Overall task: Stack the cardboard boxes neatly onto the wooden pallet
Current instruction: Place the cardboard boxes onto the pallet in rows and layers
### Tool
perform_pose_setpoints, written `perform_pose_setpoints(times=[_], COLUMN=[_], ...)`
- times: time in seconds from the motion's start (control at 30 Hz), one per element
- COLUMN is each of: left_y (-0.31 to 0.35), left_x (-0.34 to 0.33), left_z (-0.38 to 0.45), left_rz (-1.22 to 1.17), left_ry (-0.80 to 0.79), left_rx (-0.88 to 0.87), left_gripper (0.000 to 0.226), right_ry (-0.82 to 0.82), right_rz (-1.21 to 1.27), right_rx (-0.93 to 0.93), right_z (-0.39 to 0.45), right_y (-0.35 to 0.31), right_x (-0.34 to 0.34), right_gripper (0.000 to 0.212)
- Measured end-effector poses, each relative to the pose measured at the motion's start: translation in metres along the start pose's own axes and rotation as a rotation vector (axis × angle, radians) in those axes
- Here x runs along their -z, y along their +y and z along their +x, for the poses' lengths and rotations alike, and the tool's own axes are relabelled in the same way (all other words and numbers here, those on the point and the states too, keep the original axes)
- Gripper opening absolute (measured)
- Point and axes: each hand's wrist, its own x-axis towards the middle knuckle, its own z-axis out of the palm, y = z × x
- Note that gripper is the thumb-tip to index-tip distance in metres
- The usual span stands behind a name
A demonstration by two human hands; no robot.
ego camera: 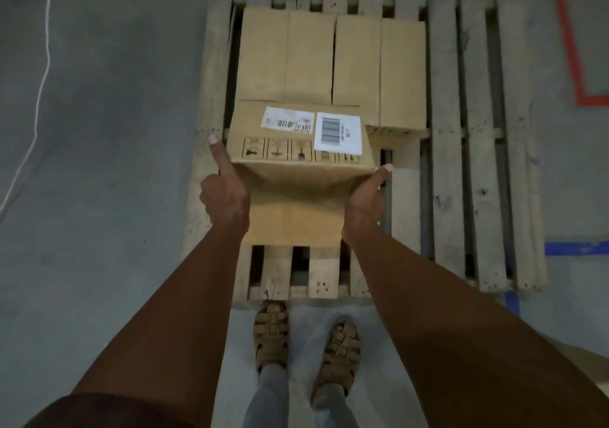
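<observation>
I hold a cardboard box (298,193) between both hands, above the near left part of the wooden pallet (468,164). It carries two white barcode labels and a row of printed handling symbols on its upper face. My left hand (224,193) grips its left side, thumb up along the edge. My right hand (364,203) grips its right side, fingers hidden under the box. Behind it, two cardboard boxes (286,55) (379,68) lie side by side on the pallet's far left part.
The pallet's right half shows bare slats with gaps. My two feet in woven sandals (272,332) stand on the grey concrete floor at the pallet's near edge. Red tape (573,48) and blue tape (575,248) mark the floor at right; a white cord (43,75) runs at left.
</observation>
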Motion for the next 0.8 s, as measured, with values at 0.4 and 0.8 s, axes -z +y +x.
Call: perform_pose_setpoints(times=[0.4,0.8], left_y=[-0.057,-0.042], left_x=[0.020,0.001], left_z=[-0.015,-0.018], left_rz=[0.101,-0.095], left_ry=[-0.004,0.061], left_rx=[0.094,0.170], left_gripper=[0.102,0.062], right_ry=[0.009,0.086], right_rz=[-0.039,-0.700], right_rx=[-0.116,0.579], right_z=[0.000,-0.019], right_y=[0.035,-0.017], right_x=[0.022,-0.010], right_gripper=[0.091,0.045])
